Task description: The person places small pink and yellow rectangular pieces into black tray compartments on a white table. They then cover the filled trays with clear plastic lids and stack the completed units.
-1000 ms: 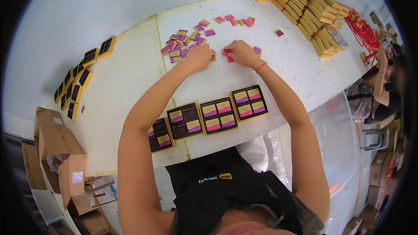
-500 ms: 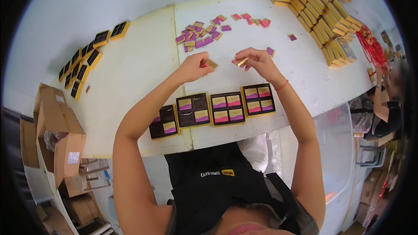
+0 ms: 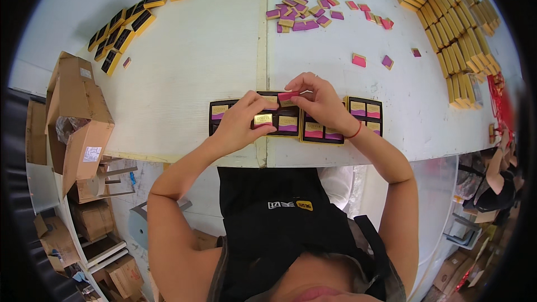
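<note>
In a row at the table's near side lie several black trays with yellow rims, each divided into compartments. My left hand (image 3: 238,122) pinches a small gold-and-pink wrapped chocolate (image 3: 263,118) over the left side of the second tray (image 3: 289,135). Another pink-and-gold chocolate (image 3: 287,98) is between the fingers of my right hand (image 3: 321,103), at that tray's upper right compartment. A purple-and-gold chocolate (image 3: 288,123) sits in its lower right compartment. The leftmost tray (image 3: 214,129) is partly covered by my left hand. My right hand overlaps the third tray (image 3: 321,140); the fourth tray (image 3: 364,99) holds several chocolates.
Loose purple chocolates (image 3: 306,24) and pink chocolates (image 3: 370,16) are scattered at the far middle. Black-and-yellow trays (image 3: 124,40) stand far left, stacked yellow boxes (image 3: 458,39) far right. A cardboard carton (image 3: 84,117) is at the left edge. Another person (image 3: 495,176) works at right.
Both hands have come down toward me from above the table to the second tray, each carrying a chocolate. The view has shifted, and a pink chocolate now shows beside the purple one at right.
</note>
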The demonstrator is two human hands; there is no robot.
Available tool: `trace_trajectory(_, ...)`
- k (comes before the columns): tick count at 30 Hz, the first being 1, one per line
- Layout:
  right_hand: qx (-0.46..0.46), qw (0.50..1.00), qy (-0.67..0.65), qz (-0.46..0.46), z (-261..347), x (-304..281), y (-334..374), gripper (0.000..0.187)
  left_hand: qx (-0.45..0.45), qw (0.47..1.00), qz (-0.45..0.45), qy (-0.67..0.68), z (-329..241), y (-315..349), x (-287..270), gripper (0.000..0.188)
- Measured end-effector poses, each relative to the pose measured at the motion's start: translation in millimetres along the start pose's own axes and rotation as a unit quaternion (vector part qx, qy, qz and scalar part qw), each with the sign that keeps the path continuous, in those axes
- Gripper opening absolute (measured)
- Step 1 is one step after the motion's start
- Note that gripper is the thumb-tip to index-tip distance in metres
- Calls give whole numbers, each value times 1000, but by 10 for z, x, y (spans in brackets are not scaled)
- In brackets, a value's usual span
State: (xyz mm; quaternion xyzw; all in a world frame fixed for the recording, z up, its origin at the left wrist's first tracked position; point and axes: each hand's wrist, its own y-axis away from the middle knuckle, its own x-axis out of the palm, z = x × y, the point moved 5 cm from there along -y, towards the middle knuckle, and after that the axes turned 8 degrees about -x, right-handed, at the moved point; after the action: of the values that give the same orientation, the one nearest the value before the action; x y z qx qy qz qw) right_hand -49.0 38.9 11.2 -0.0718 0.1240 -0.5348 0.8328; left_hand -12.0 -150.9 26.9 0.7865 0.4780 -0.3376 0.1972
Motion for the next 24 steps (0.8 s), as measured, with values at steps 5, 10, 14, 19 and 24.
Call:
trace_trajectory(5, -5, 999, 47, 8, 6, 88, 54, 16, -64, 994, 13, 84, 114, 127, -81, 44)
trace_trajectory(10, -83, 979, 186, -16, 238, 21, 12, 18, 59, 996, -60, -17, 69, 154, -33, 37)
trace_trajectory(14, -115, 957, 259, 61, 441, -53, -89, 22, 127, 973, -83, -173, -103, 268, 47, 41)
trace_trajectory(19, -148, 930, 269, 205, 493, 96, -146, 25, 156, 958, -120, -208, -103, 310, 139, 47)
trace_trajectory(24, -81, 939, 271, 198, 509, 57, -306, 18, 140, 963, -149, -174, -71, 352, 141, 44)
